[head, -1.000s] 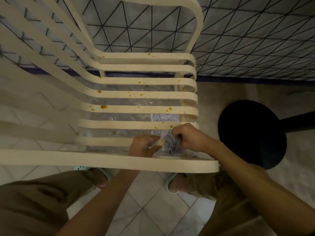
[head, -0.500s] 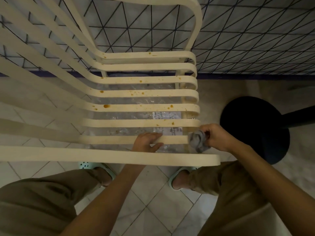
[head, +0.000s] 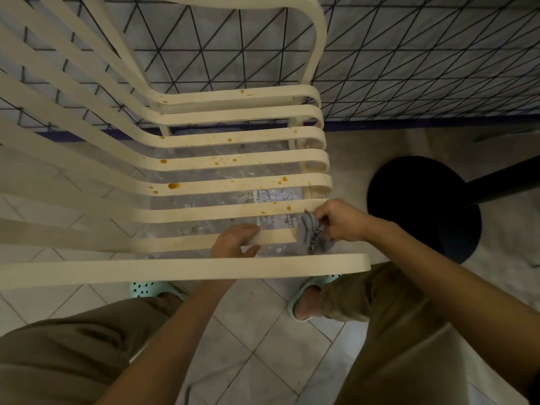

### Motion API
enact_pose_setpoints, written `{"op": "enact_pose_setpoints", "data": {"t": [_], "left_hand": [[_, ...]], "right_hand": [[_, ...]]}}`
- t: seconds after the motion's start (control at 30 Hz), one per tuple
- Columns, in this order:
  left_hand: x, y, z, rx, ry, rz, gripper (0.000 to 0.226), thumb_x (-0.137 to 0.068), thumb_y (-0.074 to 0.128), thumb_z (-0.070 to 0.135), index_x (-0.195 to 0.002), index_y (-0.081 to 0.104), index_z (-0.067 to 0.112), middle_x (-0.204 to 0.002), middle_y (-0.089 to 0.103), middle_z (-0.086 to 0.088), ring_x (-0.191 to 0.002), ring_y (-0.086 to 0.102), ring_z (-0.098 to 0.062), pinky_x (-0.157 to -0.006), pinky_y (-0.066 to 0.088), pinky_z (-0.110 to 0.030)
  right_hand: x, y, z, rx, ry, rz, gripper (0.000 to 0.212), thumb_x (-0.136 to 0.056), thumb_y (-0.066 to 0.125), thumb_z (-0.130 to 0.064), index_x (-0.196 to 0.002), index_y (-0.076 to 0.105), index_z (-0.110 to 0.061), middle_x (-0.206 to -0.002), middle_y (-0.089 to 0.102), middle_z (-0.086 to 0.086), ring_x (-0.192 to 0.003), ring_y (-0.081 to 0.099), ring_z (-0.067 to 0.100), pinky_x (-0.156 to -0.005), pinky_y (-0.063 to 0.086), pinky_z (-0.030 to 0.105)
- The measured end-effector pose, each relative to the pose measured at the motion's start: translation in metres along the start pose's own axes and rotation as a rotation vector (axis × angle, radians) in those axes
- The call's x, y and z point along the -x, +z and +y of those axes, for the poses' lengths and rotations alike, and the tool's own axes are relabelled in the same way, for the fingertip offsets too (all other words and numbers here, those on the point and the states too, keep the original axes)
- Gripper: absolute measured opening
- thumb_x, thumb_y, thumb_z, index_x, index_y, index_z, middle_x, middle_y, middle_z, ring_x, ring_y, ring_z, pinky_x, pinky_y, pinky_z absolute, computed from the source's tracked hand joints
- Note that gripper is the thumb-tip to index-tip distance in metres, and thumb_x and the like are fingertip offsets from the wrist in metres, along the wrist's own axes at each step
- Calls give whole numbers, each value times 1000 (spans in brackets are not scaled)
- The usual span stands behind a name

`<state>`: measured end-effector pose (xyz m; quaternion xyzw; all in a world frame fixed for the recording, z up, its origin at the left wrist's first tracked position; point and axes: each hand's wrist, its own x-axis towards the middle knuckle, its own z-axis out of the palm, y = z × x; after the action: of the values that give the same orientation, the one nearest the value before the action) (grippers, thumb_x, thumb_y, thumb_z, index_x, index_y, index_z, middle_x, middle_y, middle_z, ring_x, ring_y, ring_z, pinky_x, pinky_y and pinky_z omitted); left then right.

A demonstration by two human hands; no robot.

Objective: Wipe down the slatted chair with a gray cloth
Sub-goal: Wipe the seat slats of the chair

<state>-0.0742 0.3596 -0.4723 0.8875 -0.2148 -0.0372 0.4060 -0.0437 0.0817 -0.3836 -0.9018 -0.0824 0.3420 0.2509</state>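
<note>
Gray cloth (head: 312,233) has slid slightly leftward, seemingly, in right hand (head: 340,220).

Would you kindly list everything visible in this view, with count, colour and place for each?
slatted chair: one, cream, centre and left, its seat slats spotted with orange stains
gray cloth: one, gray, bunched around the second-nearest slat near its right end
plastic sheet: one, clear, on the floor under the seat, with a printed label
round base: one, black, on the floor at right, with a dark pole leading off right
wall: one, pale with a dark triangle grid, across the top
floor: pale tiles, below
sandals: two, mint green, under the front slat
trousers: olive brown, bottom corners
left hand: one, gripping the second-nearest slat
right hand: one, holding the cloth
</note>
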Motion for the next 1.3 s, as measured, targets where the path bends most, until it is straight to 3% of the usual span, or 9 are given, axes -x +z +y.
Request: {"op": "enact_pose_setpoints", "data": {"t": [0.23, 0.4, 0.57, 0.77, 0.9, 1.0, 1.07, 1.2, 1.3], "left_hand": [[30, -27, -27, 40, -91, 57, 42, -82, 61, 36, -109, 70, 5, -114, 68, -13, -106, 58, -21, -104, 27, -10], [38, -24, -15, 79, -108, 47, 43, -84, 56, 33, -115, 67, 5, -125, 59, -14, -117, 50, -21, -105, 33, -25], [48, -37, -14, 132, -161, 74, 41, -84, 59, 26, -119, 64, 6, -130, 54, -13, -121, 47, -20, -111, 31, -23], [47, -44, 1, 230, -345, 104, 52, -86, 47, 40, -117, 63, 2, -125, 61, -13, -116, 55, -26, -106, 40, -42], [40, -42, 31, 336, -325, 126, 53, -83, 52, 41, -120, 62, 4, -122, 63, -15, -113, 59, -30, -100, 44, -54], [27, -43, 58, 488, -345, 67, 54, -66, 61, 58, -108, 69, 26, -98, 69, -5, -88, 62, -17, -88, 50, -43], [19, -34, 55, 368, -407, 88, 62, -66, 53, 60, -100, 69, 11, -88, 67, -17, -81, 60, -25, -85, 50, -44], [8, -21, 54, 107, -386, 105, 30, -93, 51, 35, -75, 59, 11, -76, 61, -5, -69, 55, -16, -65, 40, -26], [-2, -29, 54, 28, -313, 46, 16, -88, 64, 10, -72, 60, 12, -76, 56, -2, -66, 47, -10, -65, 32, -21]], "right_hand": [[-5, -6, -13, 162, 24, -88, 13, -70, 71, -1, -75, 72, -13, -73, 67, 2, -62, 59, 12, -54, 46, 19], [-26, 3, -42, 214, -38, -131, 33, -75, 69, -1, -62, 58, -30, -66, 62, -6, -61, 64, 13, -54, 53, 24], [-13, -14, -20, 234, 36, -193, 21, -73, 66, 3, -73, 69, -18, -69, 65, -4, -62, 63, 9, -60, 55, 25], [-22, -21, -40, 333, 74, -258, 13, -76, 70, -6, -82, 68, -18, -78, 67, -2, -67, 64, 9, -65, 55, 24], [-45, -6, -85, 118, 83, -378, 15, -82, 67, -3, -92, 66, -14, -90, 70, 4, -78, 70, 18, -70, 56, 30], [-56, 3, -114, -68, 121, -437, 23, -86, 61, 4, -108, 65, -1, -104, 68, 14, -91, 69, 23, -74, 58, 27], [-56, 5, -125, -206, 177, -486, 28, -89, 55, 8, -115, 62, 4, -113, 66, 18, -100, 67, 26, -85, 58, 34], [-47, 6, -128, -292, 218, -493, 32, -94, 44, 7, -122, 59, 2, -113, 65, 13, -97, 66, 22, -75, 59, 26], [-41, 2, -125, -281, 214, -413, 28, -94, 46, 3, -117, 62, 2, -114, 67, 17, -95, 69, 24, -75, 59, 28]]}}
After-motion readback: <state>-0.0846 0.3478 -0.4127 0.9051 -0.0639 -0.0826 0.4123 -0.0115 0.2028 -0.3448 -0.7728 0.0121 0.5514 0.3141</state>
